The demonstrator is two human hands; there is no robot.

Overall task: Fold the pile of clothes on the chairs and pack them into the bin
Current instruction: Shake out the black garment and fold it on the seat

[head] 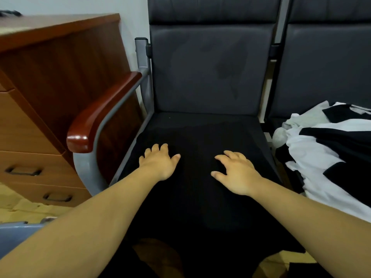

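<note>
- Blending into the dark chair [210, 73], a black garment [200, 207] lies spread on the seat at 6 o'clock, its edges hard to make out.
- Left hand [158, 161] and right hand [235, 172]: fingers spread, resting on the garment.
- Pile of black-and-white clothes [325, 157] at 3 o'clock on the neighbouring seat, cut off by the frame.
- Blue-grey object [18, 233] at 8 o'clock, mostly cut off.

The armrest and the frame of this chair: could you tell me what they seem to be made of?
The armrest looks like reddish wood under glossy lacquer: a bright highlight sits on its rounded front end. The frame appears to be grey painted metal tubing, judging by its dull, even sheen.
</note>
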